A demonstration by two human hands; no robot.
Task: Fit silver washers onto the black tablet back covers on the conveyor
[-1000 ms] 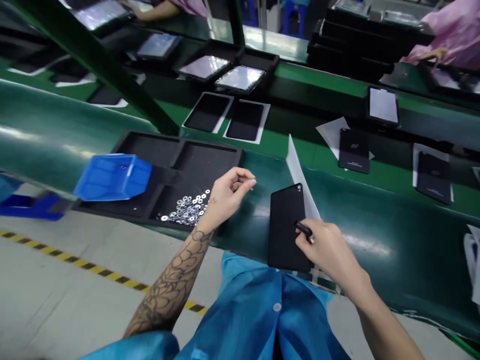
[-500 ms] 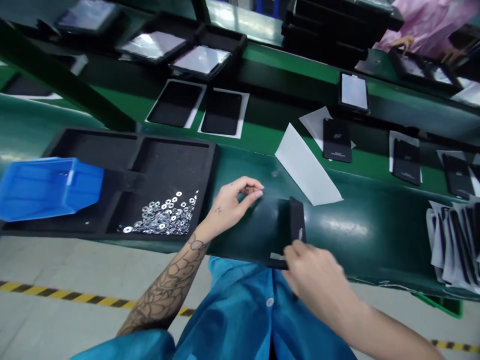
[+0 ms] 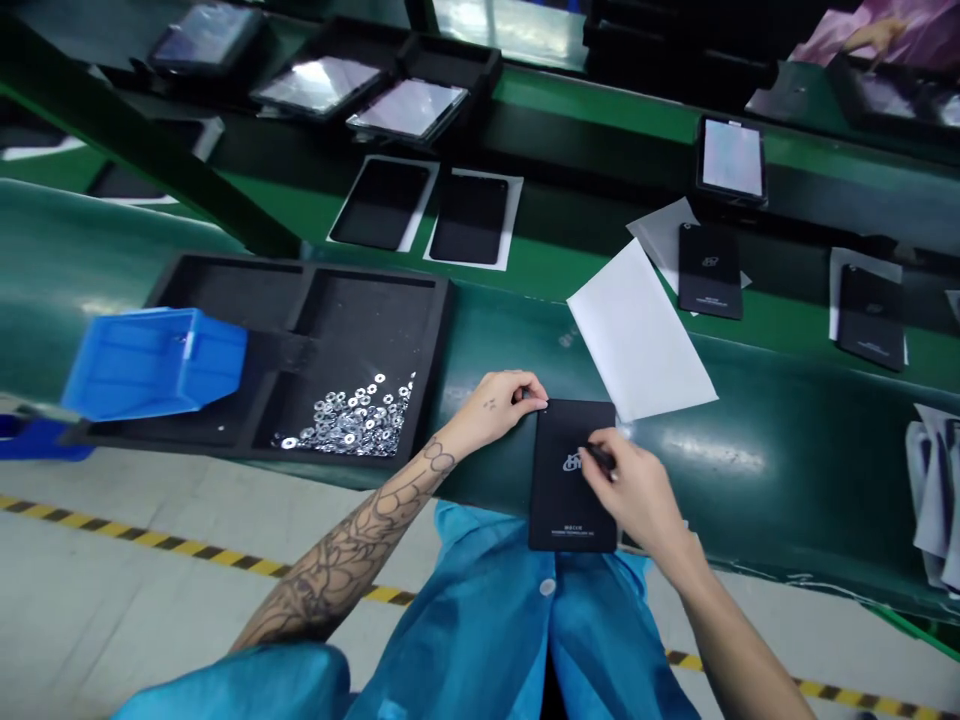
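Observation:
A black tablet back cover point(image 3: 566, 500) with a printed logo lies flat at the table's front edge, just before my body. My left hand point(image 3: 506, 405) is pinched at its upper left corner, where a tiny bright spot shows by the fingertips; what the fingers hold, if anything, is too small to tell. Over the cover's right side, my right hand point(image 3: 634, 485) is closed round a short black pen-like tool point(image 3: 600, 457). A white paper sheet point(image 3: 641, 330) lies just beyond the cover. Small shiny metal rings point(image 3: 352, 420) are heaped in a black divided tray point(image 3: 446, 330) to the left.
A blue bin point(image 3: 157, 365) rests on the tray. Along the green line beyond lie several black covers on white sheets point(image 3: 514, 225) and a tablet with a bright screen point(image 3: 731, 160). A wrapped stack point(image 3: 930, 500) stands at right. A co-worker's hand point(image 3: 876, 38) shows far right.
The cover, held on edge by my right hand before, now lies flat. My left hand has moved to its corner. My right hand now grips the black tool. The camera view has shifted slightly.

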